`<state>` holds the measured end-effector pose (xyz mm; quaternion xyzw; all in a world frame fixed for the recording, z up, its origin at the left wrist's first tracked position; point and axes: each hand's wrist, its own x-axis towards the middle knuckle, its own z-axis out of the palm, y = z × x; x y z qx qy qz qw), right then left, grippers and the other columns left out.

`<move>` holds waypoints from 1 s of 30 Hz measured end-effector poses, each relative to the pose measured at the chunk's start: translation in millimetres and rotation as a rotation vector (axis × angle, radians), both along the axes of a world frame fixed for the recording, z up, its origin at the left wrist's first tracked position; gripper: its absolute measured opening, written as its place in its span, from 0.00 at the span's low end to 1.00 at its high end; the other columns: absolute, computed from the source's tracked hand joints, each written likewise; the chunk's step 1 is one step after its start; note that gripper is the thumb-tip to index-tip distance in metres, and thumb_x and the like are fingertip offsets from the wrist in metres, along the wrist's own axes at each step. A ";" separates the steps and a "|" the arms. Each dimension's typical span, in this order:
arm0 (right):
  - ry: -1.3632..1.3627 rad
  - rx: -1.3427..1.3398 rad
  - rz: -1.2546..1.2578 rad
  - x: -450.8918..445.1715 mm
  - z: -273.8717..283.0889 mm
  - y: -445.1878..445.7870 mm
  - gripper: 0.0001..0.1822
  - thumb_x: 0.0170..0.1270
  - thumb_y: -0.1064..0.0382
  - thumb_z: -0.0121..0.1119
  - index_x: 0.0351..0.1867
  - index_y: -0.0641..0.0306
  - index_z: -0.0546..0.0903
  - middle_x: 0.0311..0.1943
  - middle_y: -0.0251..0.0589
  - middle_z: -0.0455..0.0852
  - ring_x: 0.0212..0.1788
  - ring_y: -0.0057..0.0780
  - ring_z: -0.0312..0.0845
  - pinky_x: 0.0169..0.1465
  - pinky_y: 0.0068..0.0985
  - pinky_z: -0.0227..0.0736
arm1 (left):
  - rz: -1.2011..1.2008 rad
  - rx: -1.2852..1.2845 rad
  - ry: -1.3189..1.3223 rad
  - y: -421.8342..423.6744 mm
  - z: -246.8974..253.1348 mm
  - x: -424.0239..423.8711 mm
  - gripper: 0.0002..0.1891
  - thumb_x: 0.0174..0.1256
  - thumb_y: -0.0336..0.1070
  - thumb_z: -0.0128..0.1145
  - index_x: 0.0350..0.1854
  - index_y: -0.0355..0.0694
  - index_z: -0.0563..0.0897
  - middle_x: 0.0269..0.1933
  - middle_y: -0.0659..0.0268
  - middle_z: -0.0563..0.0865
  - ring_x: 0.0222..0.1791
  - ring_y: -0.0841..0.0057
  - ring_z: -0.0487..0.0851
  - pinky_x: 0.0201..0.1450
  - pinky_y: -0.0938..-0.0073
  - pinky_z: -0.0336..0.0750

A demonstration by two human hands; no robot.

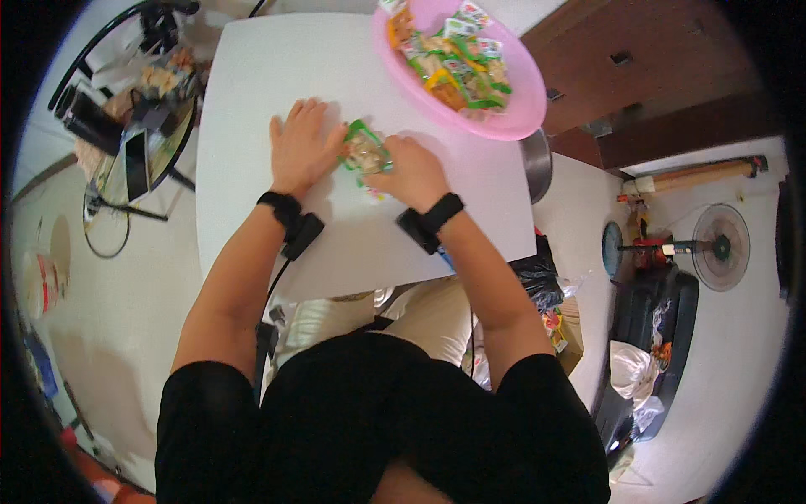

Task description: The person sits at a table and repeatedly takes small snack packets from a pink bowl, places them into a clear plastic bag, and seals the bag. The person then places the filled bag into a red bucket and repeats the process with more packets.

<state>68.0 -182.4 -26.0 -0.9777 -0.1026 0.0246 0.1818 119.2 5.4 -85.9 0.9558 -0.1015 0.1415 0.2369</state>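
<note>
A small clear-and-green plastic food packet [365, 151] with pale contents lies on the white table [271, 63] in front of me. My right hand [415, 170] has its fingers and thumb closed on the packet's right side. Flat on the tabletop to the left, my left hand [303, 146] has its fingers apart, and its thumb reaches the packet's left edge. A small bit of printed wrapper [376, 194] shows just below the packet; whether it is part of it I cannot tell. Each wrist wears a black strap with a small box.
A pink plastic basin [529, 107] holding several similar packets stands at the table's far right. Behind it is a brown wooden cabinet [642, 63]. A round side table with a phone [136, 165] is at left. A black plastic bag [538, 277] hangs or sits beside the right edge.
</note>
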 end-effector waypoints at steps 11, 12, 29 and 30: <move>-0.135 0.172 0.098 27.5 5.7 34.3 0.14 0.53 0.60 0.62 0.37 0.68 0.80 0.35 0.53 0.82 0.41 0.49 0.78 0.45 0.39 0.73 | -0.035 -0.081 -0.020 0.7 16.1 -7.5 0.30 0.55 0.52 0.59 0.60 0.45 0.74 0.70 0.53 0.63 0.72 0.57 0.56 0.70 0.47 0.48; -0.124 0.210 0.147 27.5 19.6 26.9 0.13 0.54 0.60 0.62 0.37 0.68 0.80 0.34 0.52 0.83 0.39 0.47 0.79 0.44 0.38 0.74 | -0.036 -0.063 -0.009 0.8 16.0 -7.8 0.29 0.55 0.51 0.59 0.60 0.46 0.75 0.70 0.53 0.63 0.72 0.57 0.56 0.70 0.47 0.48; 0.083 -0.333 -0.283 187.9 74.7 -219.1 0.30 0.47 0.41 0.65 0.40 0.68 0.83 0.42 0.56 0.84 0.46 0.46 0.81 0.50 0.35 0.74 | -0.035 -0.014 -0.011 -3.5 21.6 -9.6 0.26 0.54 0.44 0.60 0.58 0.46 0.75 0.68 0.56 0.67 0.69 0.60 0.61 0.70 0.48 0.49; 0.122 -0.322 -0.324 190.6 66.8 -211.5 0.33 0.46 0.39 0.65 0.42 0.69 0.82 0.43 0.56 0.84 0.48 0.46 0.81 0.51 0.35 0.74 | -0.022 -0.009 -0.011 -2.6 20.9 -10.4 0.26 0.54 0.44 0.60 0.58 0.46 0.75 0.68 0.56 0.67 0.69 0.61 0.61 0.70 0.48 0.49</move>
